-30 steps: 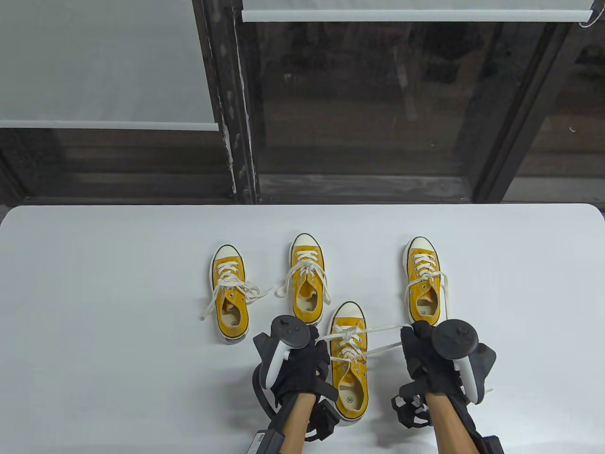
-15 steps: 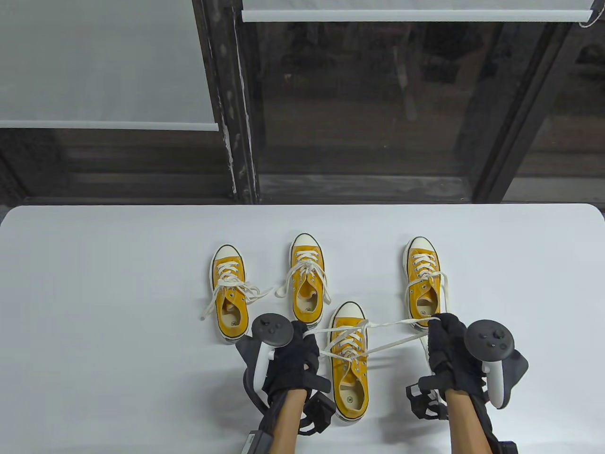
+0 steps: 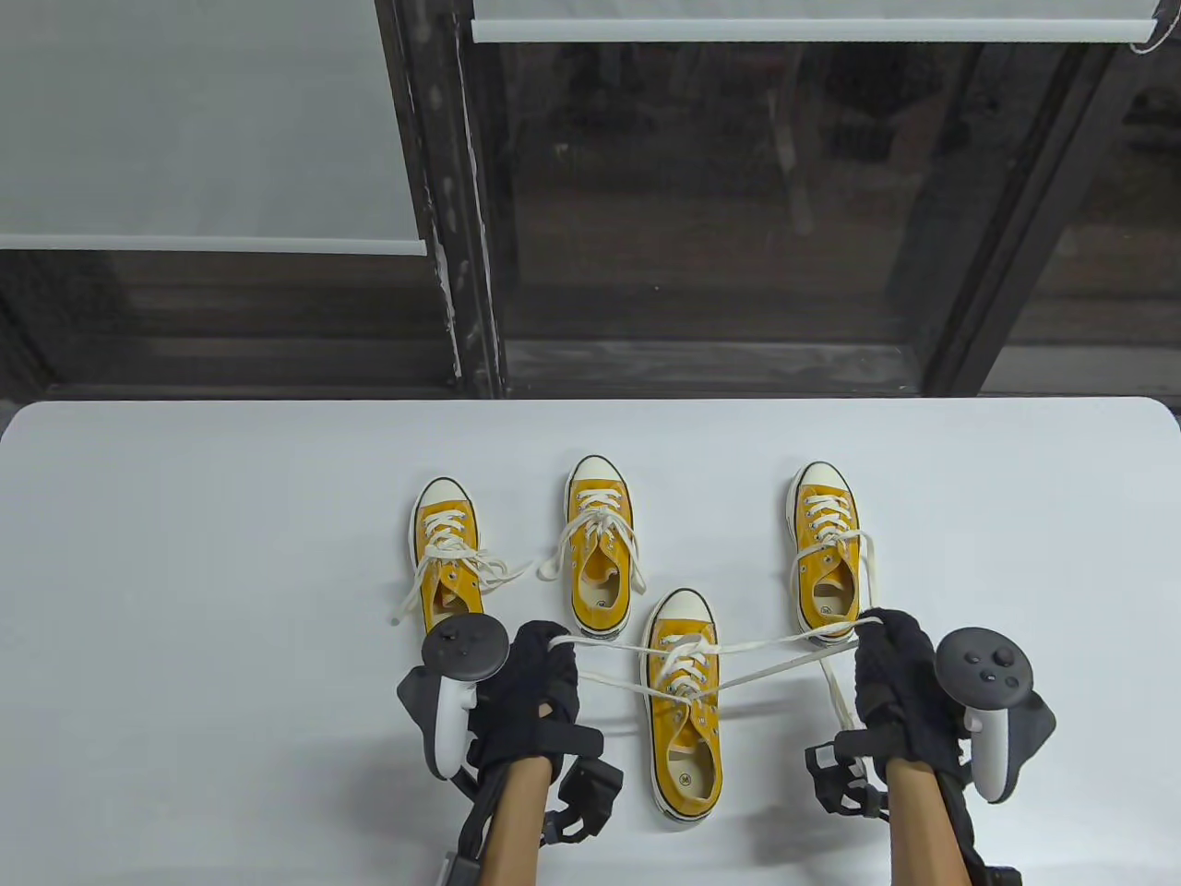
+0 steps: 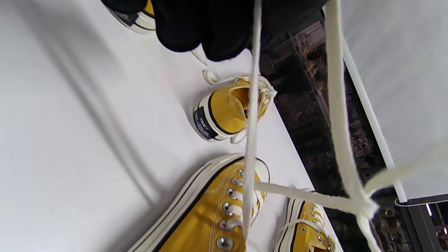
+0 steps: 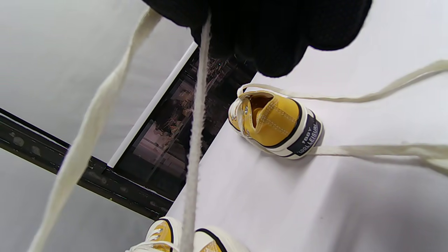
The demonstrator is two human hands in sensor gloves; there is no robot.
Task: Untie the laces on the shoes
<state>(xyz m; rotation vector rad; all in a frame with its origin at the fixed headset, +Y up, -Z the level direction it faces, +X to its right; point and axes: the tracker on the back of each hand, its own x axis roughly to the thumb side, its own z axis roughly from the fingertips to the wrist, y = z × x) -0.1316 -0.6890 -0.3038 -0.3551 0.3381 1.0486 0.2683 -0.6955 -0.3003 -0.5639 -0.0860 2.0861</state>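
The nearest yellow sneaker (image 3: 685, 729) stands toe away from me at the table's front middle. Its white lace (image 3: 766, 643) runs taut in two strands out to both sides, crossing over its tongue. My left hand (image 3: 552, 646) pinches one lace end left of the shoe. My right hand (image 3: 869, 632) pinches the other end to the right. In the left wrist view the lace (image 4: 250, 140) drops from my fingers (image 4: 210, 31) to the shoe (image 4: 210, 217). In the right wrist view the lace (image 5: 196, 133) hangs from my fingers (image 5: 280, 35).
Three more yellow sneakers stand further back on the white table (image 3: 231, 517): left (image 3: 447, 572), middle (image 3: 600, 554) and right (image 3: 826, 554), each with loose lace ends lying beside it. A dark window frame runs behind the table's far edge.
Both hands have moved apart, the left one leftward and the right one rightward. The lace strands of the near shoe are drawn out longer and flatter.
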